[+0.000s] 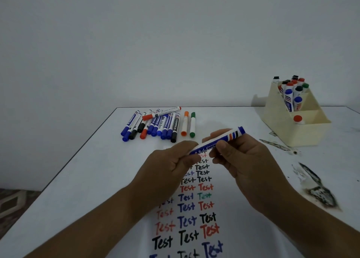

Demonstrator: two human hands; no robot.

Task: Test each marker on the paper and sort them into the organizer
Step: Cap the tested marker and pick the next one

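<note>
Both my hands held one blue marker (218, 143) above the paper (194, 228).

My left hand (169, 166) pinched its lower end and my right hand (241, 160) gripped the barrel, over rows of "Test". Beyond lay a pile of markers (155, 124) on the table (78, 180); far right stood the organizer (292, 125).

Blue-and-white striped marker (220, 142), cream organizer (288, 127), red, blue, black, green words on paper (224, 244).
</note>
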